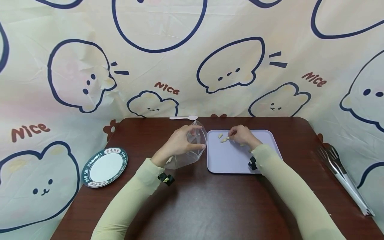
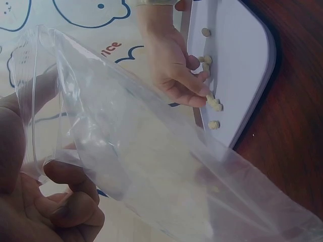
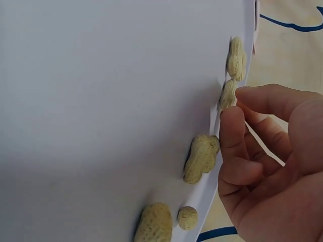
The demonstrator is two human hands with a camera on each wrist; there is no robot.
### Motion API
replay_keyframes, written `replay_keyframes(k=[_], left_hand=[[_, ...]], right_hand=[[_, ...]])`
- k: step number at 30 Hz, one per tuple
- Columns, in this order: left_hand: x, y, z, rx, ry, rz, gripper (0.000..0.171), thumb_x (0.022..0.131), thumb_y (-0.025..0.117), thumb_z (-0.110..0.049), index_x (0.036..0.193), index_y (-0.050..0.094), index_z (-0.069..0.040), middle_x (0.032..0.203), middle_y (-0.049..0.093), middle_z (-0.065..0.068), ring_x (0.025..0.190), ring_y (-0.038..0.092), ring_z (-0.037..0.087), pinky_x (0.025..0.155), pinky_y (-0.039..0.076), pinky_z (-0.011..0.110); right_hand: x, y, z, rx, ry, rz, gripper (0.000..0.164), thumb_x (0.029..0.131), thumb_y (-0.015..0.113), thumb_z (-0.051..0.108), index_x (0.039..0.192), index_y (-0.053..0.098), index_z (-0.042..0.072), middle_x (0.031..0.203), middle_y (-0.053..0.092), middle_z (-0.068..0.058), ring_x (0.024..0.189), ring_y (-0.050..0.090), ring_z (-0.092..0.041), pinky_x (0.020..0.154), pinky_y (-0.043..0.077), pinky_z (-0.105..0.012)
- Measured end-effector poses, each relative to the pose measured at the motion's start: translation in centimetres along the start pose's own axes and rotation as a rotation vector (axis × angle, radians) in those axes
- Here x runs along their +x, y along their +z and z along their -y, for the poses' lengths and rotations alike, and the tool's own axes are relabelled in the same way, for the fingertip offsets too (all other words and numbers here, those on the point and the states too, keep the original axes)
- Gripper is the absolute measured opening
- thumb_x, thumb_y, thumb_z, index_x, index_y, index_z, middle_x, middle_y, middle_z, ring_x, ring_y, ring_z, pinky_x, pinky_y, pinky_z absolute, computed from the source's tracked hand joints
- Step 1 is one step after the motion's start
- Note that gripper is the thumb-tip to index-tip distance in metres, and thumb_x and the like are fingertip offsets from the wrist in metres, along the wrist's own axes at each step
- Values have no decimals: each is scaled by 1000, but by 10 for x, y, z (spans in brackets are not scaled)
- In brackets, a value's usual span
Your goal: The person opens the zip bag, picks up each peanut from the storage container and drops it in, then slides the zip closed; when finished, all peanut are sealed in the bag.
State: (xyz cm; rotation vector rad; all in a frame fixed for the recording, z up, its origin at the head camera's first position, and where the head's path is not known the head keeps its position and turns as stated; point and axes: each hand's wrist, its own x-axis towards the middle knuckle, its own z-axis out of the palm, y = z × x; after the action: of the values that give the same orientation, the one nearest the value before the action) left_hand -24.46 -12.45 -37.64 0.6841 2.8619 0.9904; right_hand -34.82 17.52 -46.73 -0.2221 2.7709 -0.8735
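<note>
My left hand (image 1: 179, 141) holds a clear plastic zip bag (image 1: 187, 159) by its mouth, with thumb and fingers spread apart at the rim. Something pale shows low in the bag, by the wrist. Over the far side of a lavender tray (image 1: 228, 161), my right hand (image 1: 241, 135) pinches a peanut (image 3: 228, 95) between thumb and fingertip. Another unshelled peanut (image 3: 236, 58) lies just beyond it along the tray's rim. On the near side of the fingers are more peanuts (image 3: 201, 159), seen in the right wrist view. The bag stands left of the tray.
A green-rimmed white plate (image 1: 90, 171) sits at the table's left edge. Tongs (image 1: 345, 180) lie along the right edge. At the back edge is a white plastic spoon (image 1: 183, 117). A printed cloth (image 1: 192, 70) hangs behind the brown table (image 1: 192, 206).
</note>
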Motion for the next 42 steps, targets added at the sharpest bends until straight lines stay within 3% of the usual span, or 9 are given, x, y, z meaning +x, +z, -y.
replay_keyframes(k=[13, 24, 34, 42], left_hand=[[0, -1, 0, -2, 1, 1, 72, 79, 80, -51, 141, 54, -27, 111, 59, 1, 91, 55, 20, 72, 44, 34], [0, 0, 0, -6, -10, -3, 71, 79, 80, -51, 141, 54, -28, 113, 59, 1, 92, 55, 20, 73, 45, 34], [0, 0, -1, 1, -19, -3, 72, 79, 80, -52, 141, 53, -29, 112, 59, 0, 90, 55, 20, 71, 44, 33], [0, 1, 0, 1, -27, -3, 72, 78, 80, -53, 141, 53, -29, 112, 58, 1, 91, 55, 20, 70, 46, 33]], right_hand=[[0, 1, 0, -7, 34, -2, 7, 91, 69, 16, 96, 74, 13, 105, 69, -9, 91, 58, -25, 70, 48, -29], [-6, -7, 2, 34, -45, -26, 10, 93, 68, 19, 100, 75, 15, 107, 70, -9, 93, 60, -25, 74, 48, -32], [-23, -15, 28, 125, -109, -45, 11, 92, 69, 21, 100, 74, 16, 99, 69, -5, 80, 66, -20, 67, 51, -29], [-46, -23, 61, 111, -199, -72, 9, 91, 72, 25, 98, 75, 21, 96, 71, -1, 77, 66, -19, 68, 51, -32]])
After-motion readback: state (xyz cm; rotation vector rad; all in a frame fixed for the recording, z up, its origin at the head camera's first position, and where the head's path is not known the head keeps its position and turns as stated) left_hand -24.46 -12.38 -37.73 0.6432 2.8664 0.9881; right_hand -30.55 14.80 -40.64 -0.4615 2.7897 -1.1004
